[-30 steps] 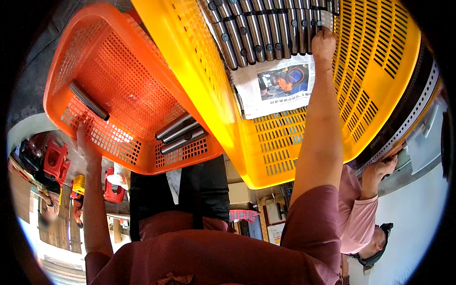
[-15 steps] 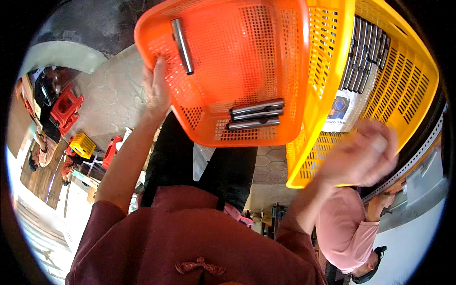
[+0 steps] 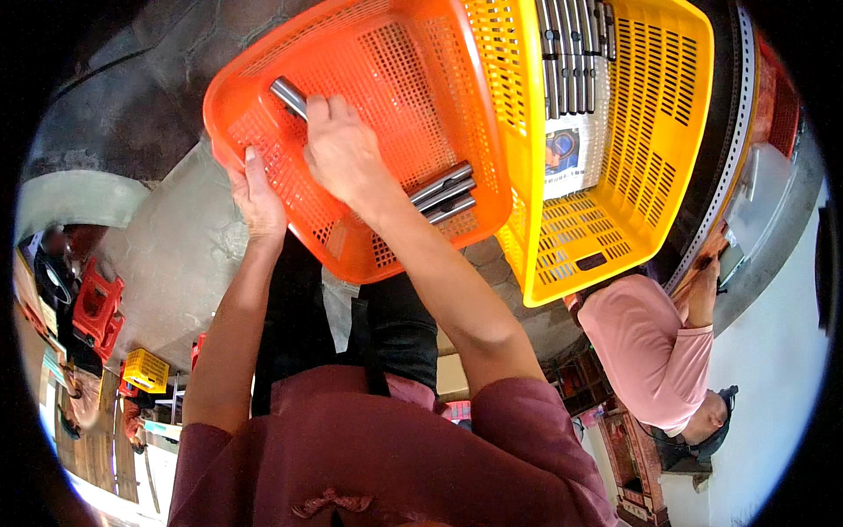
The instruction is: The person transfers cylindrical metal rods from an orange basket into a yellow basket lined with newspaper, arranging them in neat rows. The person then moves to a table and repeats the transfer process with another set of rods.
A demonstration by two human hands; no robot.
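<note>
My left hand (image 3: 259, 200) grips the left rim of an orange plastic basket (image 3: 413, 97), thumb over the edge. Inside that basket my right hand (image 3: 344, 151) has its fingers closed on the near end of a shiny metal tube (image 3: 285, 92), which lies slanted by the left wall. Three more metal tubes (image 3: 446, 190) with dark holes lie side by side at the basket's lower right, partly behind my right forearm. A yellow slotted crate (image 3: 606, 237) stands against the basket's right side, with rows of similar tubes (image 3: 569, 75) on a white printed sheet (image 3: 562, 176).
A person in a pink shirt (image 3: 637, 338) works at the right, beside a perforated metal rail (image 3: 733, 140). Red plastic stools (image 3: 98, 307) and a smaller yellow crate (image 3: 146, 371) are at the far left, with other people near them. Paving lies below.
My right hand has swung left from over the yellow crate into the orange basket and taken hold of the lone tube. Basket and crate appear farther left in view.
</note>
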